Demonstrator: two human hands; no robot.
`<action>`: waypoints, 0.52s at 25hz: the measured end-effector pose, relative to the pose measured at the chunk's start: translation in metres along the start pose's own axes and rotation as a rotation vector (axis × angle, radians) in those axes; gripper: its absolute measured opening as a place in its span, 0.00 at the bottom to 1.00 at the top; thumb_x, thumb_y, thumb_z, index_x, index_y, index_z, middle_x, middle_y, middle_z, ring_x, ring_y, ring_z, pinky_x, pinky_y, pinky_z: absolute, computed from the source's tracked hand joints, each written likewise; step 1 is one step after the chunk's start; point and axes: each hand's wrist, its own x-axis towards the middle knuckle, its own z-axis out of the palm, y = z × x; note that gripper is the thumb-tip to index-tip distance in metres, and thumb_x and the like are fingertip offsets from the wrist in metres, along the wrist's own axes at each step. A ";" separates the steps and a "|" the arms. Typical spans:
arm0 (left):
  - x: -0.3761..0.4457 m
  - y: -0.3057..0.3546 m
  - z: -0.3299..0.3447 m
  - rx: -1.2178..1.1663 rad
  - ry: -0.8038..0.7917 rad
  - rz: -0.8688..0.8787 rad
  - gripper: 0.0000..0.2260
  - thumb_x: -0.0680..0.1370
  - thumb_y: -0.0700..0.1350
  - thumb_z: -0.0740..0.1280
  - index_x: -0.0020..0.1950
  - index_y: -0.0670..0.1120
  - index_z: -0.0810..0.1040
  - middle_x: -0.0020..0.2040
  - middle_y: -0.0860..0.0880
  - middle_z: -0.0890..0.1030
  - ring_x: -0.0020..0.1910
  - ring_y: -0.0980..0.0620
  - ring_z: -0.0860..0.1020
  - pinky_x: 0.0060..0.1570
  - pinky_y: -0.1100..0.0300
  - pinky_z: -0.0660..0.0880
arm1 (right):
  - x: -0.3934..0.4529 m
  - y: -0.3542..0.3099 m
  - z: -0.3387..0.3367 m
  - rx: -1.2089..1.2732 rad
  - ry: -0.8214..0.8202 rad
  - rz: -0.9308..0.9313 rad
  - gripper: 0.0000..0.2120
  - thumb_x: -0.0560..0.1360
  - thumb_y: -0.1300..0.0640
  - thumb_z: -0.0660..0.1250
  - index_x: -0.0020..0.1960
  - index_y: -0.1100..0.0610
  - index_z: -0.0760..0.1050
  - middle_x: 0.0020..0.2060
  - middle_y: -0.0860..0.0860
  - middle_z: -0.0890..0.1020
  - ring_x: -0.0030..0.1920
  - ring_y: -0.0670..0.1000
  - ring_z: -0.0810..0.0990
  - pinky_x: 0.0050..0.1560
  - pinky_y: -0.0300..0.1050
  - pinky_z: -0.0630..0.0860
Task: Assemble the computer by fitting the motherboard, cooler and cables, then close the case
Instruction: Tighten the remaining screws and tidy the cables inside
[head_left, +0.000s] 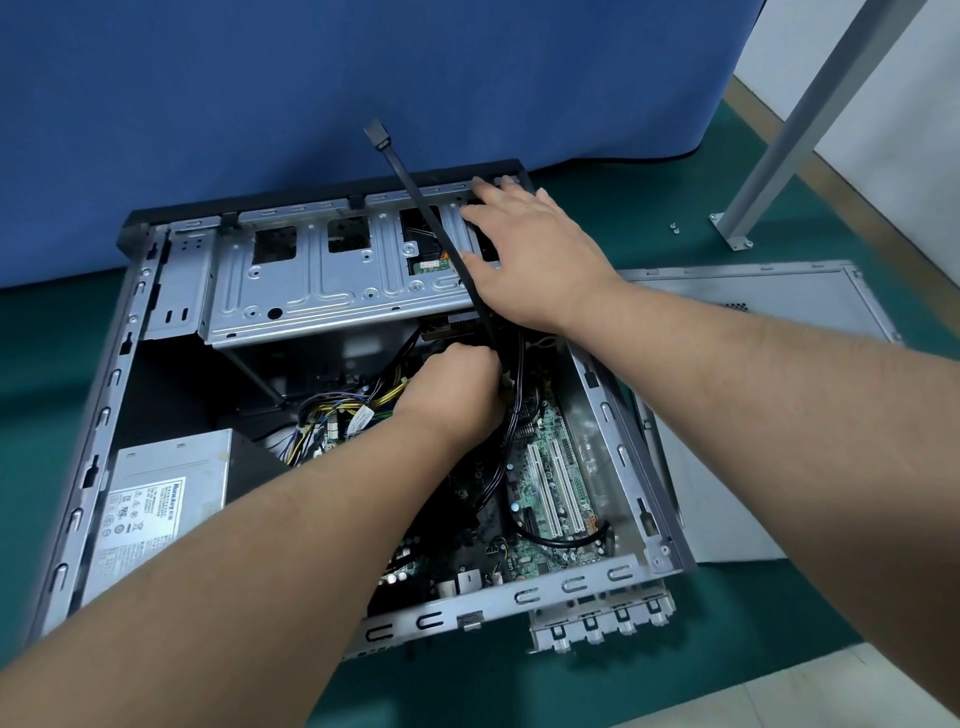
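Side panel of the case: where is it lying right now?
In the head view the side panel lies flat on the green floor, right of the open case, partly under its right edge.

Grey metal case (621, 441), green motherboard (540, 467) with white slots (553, 488), black flat cable (431, 218), yellow-and-black wire bundle (374, 395), silver power supply (171, 499), teal floor mat (779, 613), blue cloth backdrop (260, 104).

The left hand (457, 384) is curled down inside the case (104, 415), so its fingertips and whatever they hold are hidden. Both forearms run off the bottom and right edges and cover much of the motherboard (545, 467). The power supply (156, 499) label is too small to read. The side panel (727, 415) lies partly behind the right arm.
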 end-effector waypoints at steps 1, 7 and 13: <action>-0.001 0.000 -0.001 -0.005 -0.002 0.014 0.08 0.79 0.44 0.65 0.42 0.46 0.69 0.35 0.46 0.69 0.41 0.35 0.76 0.40 0.53 0.69 | 0.000 0.000 0.000 0.001 0.001 -0.001 0.27 0.83 0.44 0.56 0.80 0.52 0.63 0.82 0.50 0.56 0.82 0.52 0.51 0.82 0.52 0.46; -0.005 0.004 -0.004 -0.060 0.047 -0.015 0.12 0.79 0.41 0.64 0.39 0.48 0.64 0.39 0.43 0.76 0.45 0.33 0.78 0.40 0.52 0.66 | 0.000 0.001 0.001 0.012 0.005 -0.001 0.26 0.83 0.44 0.56 0.79 0.51 0.64 0.82 0.50 0.57 0.82 0.52 0.51 0.81 0.52 0.46; -0.005 0.006 -0.003 -0.014 0.026 -0.075 0.08 0.79 0.44 0.66 0.41 0.47 0.69 0.37 0.47 0.71 0.45 0.35 0.79 0.39 0.52 0.69 | 0.000 0.002 0.001 0.024 0.008 -0.001 0.26 0.83 0.45 0.56 0.79 0.51 0.65 0.82 0.50 0.57 0.82 0.52 0.51 0.82 0.52 0.46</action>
